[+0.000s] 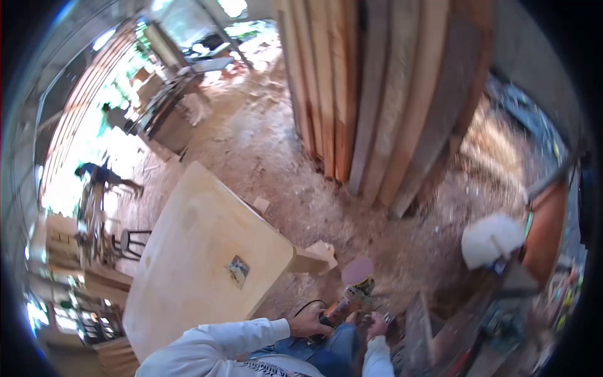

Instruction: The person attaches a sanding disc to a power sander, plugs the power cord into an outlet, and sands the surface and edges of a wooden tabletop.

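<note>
My left hand [306,322] is closed around the rear of a handheld disc sander [340,310] with an orange body. Its round pinkish sanding disc [358,271] points away from me, above the floor. My right hand [377,325] is beside the sander, apart from its body, with fingers curled. A small shiny bit shows at those fingers, too blurred to name. To my left stands a pale wooden table [188,251]. On its top lies a small printed sheet or pad [238,271].
Tall wooden planks [377,94] lean upright ahead. A whitish rounded object [492,241] sits at right, near cluttered boards [418,327]. Wood scraps [323,252] lie on the dusty floor [257,132]. One person [107,176] bends over a far-left bench; another [118,118] is beyond.
</note>
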Tool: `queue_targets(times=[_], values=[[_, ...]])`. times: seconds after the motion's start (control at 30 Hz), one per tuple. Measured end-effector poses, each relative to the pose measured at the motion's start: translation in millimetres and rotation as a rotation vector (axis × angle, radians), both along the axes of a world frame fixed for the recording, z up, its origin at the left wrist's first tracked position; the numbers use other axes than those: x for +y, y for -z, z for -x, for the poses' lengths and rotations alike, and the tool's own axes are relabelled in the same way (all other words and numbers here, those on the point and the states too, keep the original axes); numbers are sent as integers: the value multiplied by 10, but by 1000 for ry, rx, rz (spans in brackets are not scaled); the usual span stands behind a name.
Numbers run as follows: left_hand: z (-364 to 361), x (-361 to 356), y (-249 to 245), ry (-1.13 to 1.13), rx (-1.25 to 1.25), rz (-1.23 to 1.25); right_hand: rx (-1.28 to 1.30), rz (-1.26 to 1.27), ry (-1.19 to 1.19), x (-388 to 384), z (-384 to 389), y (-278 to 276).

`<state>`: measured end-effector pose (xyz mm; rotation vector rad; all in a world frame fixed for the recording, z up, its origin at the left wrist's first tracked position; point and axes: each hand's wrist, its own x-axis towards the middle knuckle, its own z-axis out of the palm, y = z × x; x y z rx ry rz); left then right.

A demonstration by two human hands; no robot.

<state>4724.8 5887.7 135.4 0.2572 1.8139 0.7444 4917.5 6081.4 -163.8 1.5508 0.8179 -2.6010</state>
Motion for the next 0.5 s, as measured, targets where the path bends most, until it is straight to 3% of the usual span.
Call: queue_targets(times=[0.03,0.1,0.13,0.17,0.2,0.37,0.4,0.5], values=[[0,-6,-17,-30,-5,-32,105,72,-7,64,280,-401],[35,67,-211,-101,-10,-80,408,646,11,182,547,-690],[65,129,-326,-134,-13,-96,592,49,-349,212,753,-1309],[86,183,-419,-164,-20,-110,612,-624,-570,241,973,-1967],[131,231,-459,-182,-1,-158,596,-466,-485,301,1057,-1912],[348,498,-295,-196,182,-354,663,192,-293,271,1602,-3215],[432,531,-147,-126,188,-324,649,187,-334,291,1680,-3217],[672,490,-707,-26,284,-318,595,71,-395,373,2075,-3041]])
